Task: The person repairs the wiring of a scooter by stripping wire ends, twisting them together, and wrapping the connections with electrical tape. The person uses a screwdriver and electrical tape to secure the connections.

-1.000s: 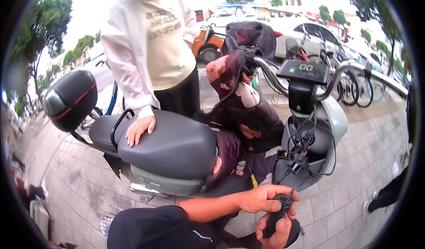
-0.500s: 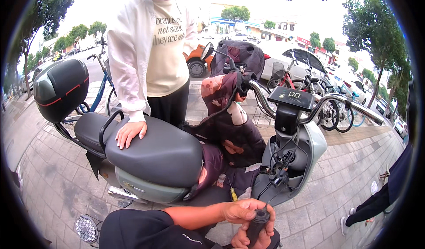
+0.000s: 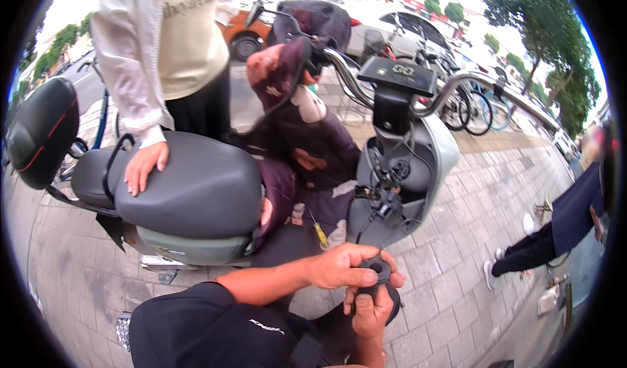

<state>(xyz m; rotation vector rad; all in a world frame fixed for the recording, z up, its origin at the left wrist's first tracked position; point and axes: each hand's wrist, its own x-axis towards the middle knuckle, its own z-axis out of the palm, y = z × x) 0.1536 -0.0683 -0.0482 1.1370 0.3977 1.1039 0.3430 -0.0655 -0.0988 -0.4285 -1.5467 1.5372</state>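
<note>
In front of my lap I hold a black tubular handlebar grip (image 3: 375, 268), its round hollow end facing up. My left hand (image 3: 336, 267) is wrapped round its upper end, the thumb lying across the rim. Beneath, my right hand (image 3: 369, 314) closes on the lower part, which the fingers mostly hide. A thin black cable runs from near the grip toward the wiring (image 3: 390, 201) in the opened front of a grey electric scooter (image 3: 439, 162). The right end of its chrome handlebar (image 3: 532, 112) is bare metal. A yellow-handled screwdriver (image 3: 321, 236) lies on the footboard cover.
A person in a white jacket (image 3: 127, 54) stands behind the scooter, one hand on the seat (image 3: 189, 182). A dark quilted cover (image 3: 320, 136) hangs from the left handlebar. Another person in dark clothes (image 3: 568, 204) stands at right. Parked bicycles (image 3: 480, 110) and cars are behind.
The view has shifted, so the scooter sits higher and further left. My left thumb has come over the grip's rim, and my right thumb now points up along its side.
</note>
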